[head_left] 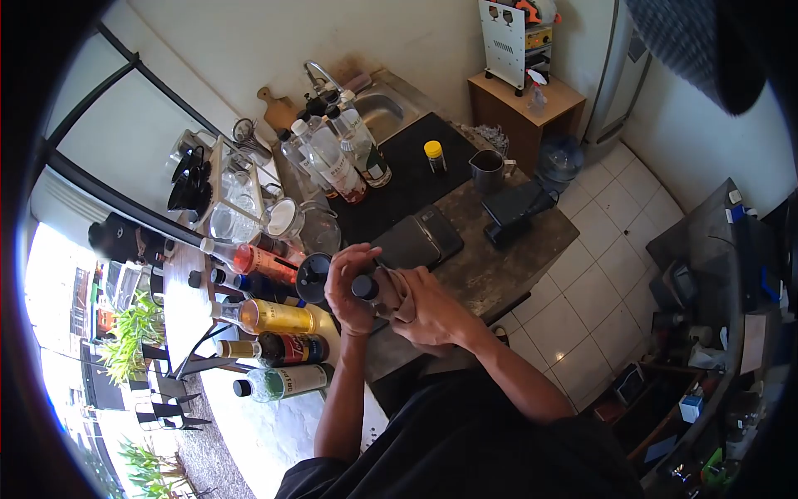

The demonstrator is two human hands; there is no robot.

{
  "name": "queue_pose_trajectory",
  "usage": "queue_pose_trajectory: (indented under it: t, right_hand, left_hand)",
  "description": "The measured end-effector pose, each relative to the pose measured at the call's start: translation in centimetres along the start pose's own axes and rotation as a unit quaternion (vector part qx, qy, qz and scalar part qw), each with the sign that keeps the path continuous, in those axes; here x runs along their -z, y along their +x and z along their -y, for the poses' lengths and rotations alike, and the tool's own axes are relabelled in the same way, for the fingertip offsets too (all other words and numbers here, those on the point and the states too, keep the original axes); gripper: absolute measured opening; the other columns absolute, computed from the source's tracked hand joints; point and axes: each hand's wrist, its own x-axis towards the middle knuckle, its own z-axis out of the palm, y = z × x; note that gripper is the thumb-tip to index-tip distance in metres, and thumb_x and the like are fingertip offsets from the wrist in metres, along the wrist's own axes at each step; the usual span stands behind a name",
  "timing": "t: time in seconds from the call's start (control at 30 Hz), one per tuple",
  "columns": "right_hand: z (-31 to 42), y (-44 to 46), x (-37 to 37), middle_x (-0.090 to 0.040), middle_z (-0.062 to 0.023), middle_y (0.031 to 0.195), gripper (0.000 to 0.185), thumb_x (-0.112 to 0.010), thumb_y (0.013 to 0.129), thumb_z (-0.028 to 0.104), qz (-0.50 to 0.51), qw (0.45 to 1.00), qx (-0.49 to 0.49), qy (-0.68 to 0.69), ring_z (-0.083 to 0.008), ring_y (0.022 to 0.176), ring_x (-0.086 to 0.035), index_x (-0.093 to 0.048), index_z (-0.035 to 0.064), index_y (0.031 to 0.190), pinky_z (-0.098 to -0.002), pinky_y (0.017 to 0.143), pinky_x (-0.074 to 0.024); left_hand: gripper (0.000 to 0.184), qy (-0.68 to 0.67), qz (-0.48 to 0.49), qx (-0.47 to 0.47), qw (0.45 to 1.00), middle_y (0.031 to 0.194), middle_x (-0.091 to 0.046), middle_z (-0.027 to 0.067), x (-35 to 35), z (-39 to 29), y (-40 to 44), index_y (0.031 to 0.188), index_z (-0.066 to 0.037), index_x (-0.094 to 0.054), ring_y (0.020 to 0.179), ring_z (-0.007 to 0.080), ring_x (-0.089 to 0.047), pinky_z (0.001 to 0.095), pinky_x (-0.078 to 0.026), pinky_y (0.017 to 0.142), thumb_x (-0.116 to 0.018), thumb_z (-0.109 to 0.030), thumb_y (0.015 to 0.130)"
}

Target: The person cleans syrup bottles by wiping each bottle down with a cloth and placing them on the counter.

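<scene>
A bottle with a dark cap (pixel 365 288) is held upright between both hands, its cap facing the camera. My left hand (pixel 349 287) curves round the bottle's left side, fingers bent over it. On the other side, my right hand (pixel 432 308) presses a brownish cloth (pixel 406 301) against the bottle. Just left of my left hand is a round black object (pixel 313 278). Beyond the hands, a black scale (pixel 422 237) lies on the counter.
Several bottles stand near the sink (pixel 384 115); more, including a yellow bottle (pixel 274 317), line the left shelf. A yellow-capped jar (pixel 435 156), a metal pitcher (pixel 488 171) and a black device on a stand (pixel 517 208) are on the counter (pixel 532 241).
</scene>
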Motion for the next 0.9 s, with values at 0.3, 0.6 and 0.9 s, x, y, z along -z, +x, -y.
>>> queue_pose_trajectory:
  t: [0.3, 0.6, 0.9]
  right_hand:
    - [-10.3, -2.3, -4.8, -0.045, -0.0194, 0.133, 0.083, -0.065, 0.073, 0.010, 0.000, 0.980, -0.027, -0.198, -0.0368, 0.127, -0.040, -0.030, 0.0129, 0.148, -0.0462, 0.105, -0.0370]
    - [-1.7, -2.2, 2.5, -0.060, -0.0080, 0.115, 0.063, -0.066, 0.082, 0.004, -0.037, 0.917, -0.020, 0.397, -0.0155, 0.109, -0.056, -0.042, 0.0066, 0.141, -0.0339, 0.096, -0.0446]
    - [4.7, 3.6, 0.1, -0.055, -0.0151, 0.106, 0.056, -0.079, 0.071, 0.020, -0.136, 0.932, 0.299, -0.154, -0.0300, 0.097, -0.057, -0.052, 0.0055, 0.118, -0.0402, 0.087, -0.0472]
  left_hand:
    - [0.089, 0.080, -0.065, -0.049, 0.993, 0.100, -0.063, 0.0159, -0.1, 0.7, -0.2, 0.101, 0.000, -0.055, 0.093, 0.0251, -0.062, 0.0346, -0.045, 0.081, -0.016, -0.078, 0.089]
    - [0.092, 0.208, -0.047, -0.069, 0.974, 0.128, -0.048, 0.0176, 0.9, 1.1, -4.9, 0.134, 0.004, -0.034, 0.112, 0.0263, -0.052, 0.0378, -0.039, 0.097, -0.042, -0.073, 0.084]
    - [0.070, 0.373, 0.064, 0.004, 0.925, 0.133, -0.045, 0.0185, -1.7, 1.0, -6.6, 0.137, -0.005, -0.040, 0.122, 0.0318, -0.048, 0.0448, -0.039, 0.101, -0.074, -0.022, 0.078]
